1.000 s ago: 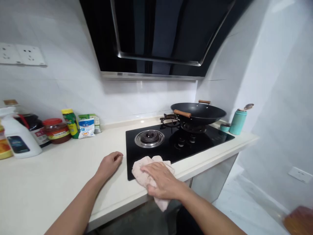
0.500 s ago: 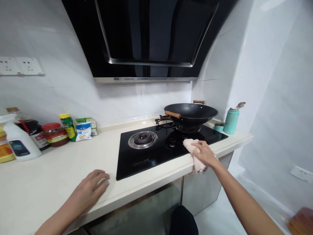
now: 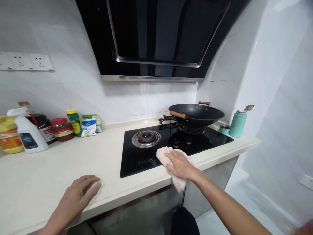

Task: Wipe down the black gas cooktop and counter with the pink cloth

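Note:
A pale pink cloth (image 3: 179,182) lies under my right hand (image 3: 179,163), whose fingers press it against the front edge of the black glass gas stove (image 3: 137,164). Part of the cloth hangs down over the counter edge. My left hand (image 3: 79,192) rests on the white countertop (image 3: 105,156), left of the stove, fingers extended and holding nothing. On the stove, the left burner (image 3: 146,138) is bare, and two knobs (image 3: 176,142) sit just behind the cloth. A black wok (image 3: 198,114) with wooden handles stands on the right burner.
Along the wall at left stand a white spray bottle (image 3: 31,133), a yellow bottle (image 3: 11,135), a red-lidded jar (image 3: 61,129), a green shaker (image 3: 74,123) and seasoning packets (image 3: 88,127). A turquoise flask (image 3: 237,124) stands at right. The range hood (image 3: 156,36) hangs above.
My right hand has slid the cloth leftward along the stove's front edge. My left hand stays on the counter. The view has shifted slightly left.

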A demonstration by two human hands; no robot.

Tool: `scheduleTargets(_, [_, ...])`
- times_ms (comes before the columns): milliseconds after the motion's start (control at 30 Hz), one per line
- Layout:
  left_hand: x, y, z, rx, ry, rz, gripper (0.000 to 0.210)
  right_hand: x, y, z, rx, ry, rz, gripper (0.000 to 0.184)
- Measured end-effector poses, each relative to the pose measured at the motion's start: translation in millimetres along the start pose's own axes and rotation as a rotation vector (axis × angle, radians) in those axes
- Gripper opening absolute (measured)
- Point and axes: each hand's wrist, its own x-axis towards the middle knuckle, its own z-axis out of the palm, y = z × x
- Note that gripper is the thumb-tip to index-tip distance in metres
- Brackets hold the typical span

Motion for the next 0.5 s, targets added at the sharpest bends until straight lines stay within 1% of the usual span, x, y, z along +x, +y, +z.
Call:
scheduleTargets(100, [-3.6, -4.7, 1.3, -0.035, 0.01, -0.008, 0.045, 43.0, -15.4, 2.8, -0.071, -0.066, 0.078, 0.048])
scheduleTargets(200, [-5.7, -6.4, 2.5, -0.031, 0.027, -0.005, 0.046, 90.4, -11.8, 4.7, -0.117, -0.103, 0.163, 0.046])
scheduleTargets(333, [-6.6, -1.4, 2.3, -0.03, 0.064, -0.009, 0.045, 144.4, 8.2, 7.2, -0.138, -0.154, 0.249, 0.045])
scheduleTargets(500, [-9.4, 1.6, 3.1, -0.062, 0.081, -0.059, 0.044, 190.2, 50.0, 4.6, -0.143, -0.244, 0.292, 0.047])
